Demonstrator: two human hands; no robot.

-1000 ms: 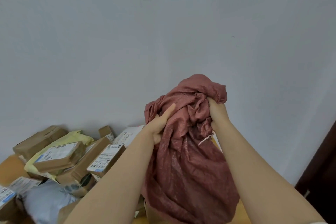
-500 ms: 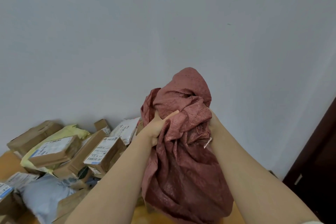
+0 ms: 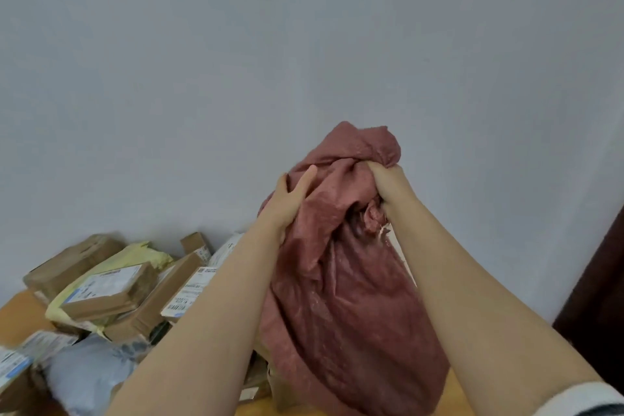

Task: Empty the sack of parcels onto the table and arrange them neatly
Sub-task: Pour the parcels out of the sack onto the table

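Red sack hanging long axis upright, bunched top clenched by left hand, right hand

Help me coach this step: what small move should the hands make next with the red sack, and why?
Probably give the sack one more shake. The left hand and right hand both grip its bunched top, it hangs limp, and parcels lie heaped on the table. Its lower end is hidden, though, so a last parcel could be caught inside.
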